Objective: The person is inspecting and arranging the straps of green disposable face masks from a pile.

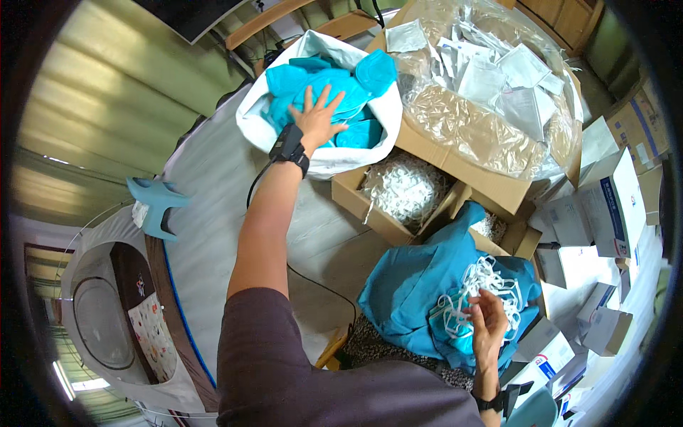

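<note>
My left hand reaches forward with fingers spread, palm down on a heap of turquoise folded face masks. They lie inside a white sack with a rolled-open rim. Close to my body, my right hand is at a tangle of white elastic straps. Its fingers are loosely bent and apart, and I make out nothing gripped in them. Beneath the straps, a turquoise mask partly shows. Teal cloth spreads around them over my lap.
A large carton lined with clear plastic holds many white packets. Beside it, a smaller box contains white straps. Several white cartons crowd the right. A blue stool and a mesh-sided playpen stand left.
</note>
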Motion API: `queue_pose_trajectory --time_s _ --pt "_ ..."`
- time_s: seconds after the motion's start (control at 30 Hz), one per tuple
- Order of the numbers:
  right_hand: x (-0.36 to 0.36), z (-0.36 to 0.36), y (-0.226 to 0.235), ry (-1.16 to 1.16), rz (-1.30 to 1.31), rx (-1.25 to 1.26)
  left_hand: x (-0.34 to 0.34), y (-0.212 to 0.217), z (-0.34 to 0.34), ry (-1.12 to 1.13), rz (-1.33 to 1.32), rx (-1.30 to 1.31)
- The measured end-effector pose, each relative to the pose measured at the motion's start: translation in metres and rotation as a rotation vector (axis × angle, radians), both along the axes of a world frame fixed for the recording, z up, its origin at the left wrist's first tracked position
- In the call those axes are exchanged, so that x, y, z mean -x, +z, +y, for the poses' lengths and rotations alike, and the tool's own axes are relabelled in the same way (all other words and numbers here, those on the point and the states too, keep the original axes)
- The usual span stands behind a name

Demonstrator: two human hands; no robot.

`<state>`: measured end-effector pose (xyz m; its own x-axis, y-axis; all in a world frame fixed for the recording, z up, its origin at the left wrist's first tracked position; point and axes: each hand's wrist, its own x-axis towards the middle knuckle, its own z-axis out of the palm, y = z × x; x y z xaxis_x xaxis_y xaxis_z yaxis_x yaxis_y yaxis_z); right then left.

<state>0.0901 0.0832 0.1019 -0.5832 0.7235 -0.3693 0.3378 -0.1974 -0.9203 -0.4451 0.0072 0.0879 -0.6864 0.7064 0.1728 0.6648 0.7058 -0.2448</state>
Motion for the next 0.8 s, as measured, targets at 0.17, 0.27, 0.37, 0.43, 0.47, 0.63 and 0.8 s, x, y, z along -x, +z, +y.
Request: queue_pose_trajectory --time_s 0.17,0.27,0.37,0.43,0.47,0.63,0.8 --pt "0.006 0.013 0.004 0.006 -0.099 -0.054 0.128 -0.084 -0.022 0.162 -0.262 -0.049" --pt "0.009 0.018 -0.008 -0.021 -0.143 -0.021 0.145 -0.103 -0.005 0.275 -0.085 0.046" --pt "0.018 0.013 -0.017 -0.041 -0.172 0.039 0.129 -0.093 0.036 -0.034 -0.036 0.306" --pt "0.023 0.012 -0.019 -0.011 -0.177 0.092 0.139 -0.101 0.031 0.013 -0.143 0.244" --pt "0.027 0.011 -0.018 0.001 -0.186 0.092 0.143 -0.098 0.029 0.041 -0.14 0.281" --pt "0.023 0.013 -0.005 -0.028 -0.294 0.027 0.125 -0.077 0.076 0.156 -0.093 0.566" --pt "0.013 0.028 0.006 0.081 -0.357 -0.203 0.183 -0.098 0.001 0.025 -0.231 0.083"
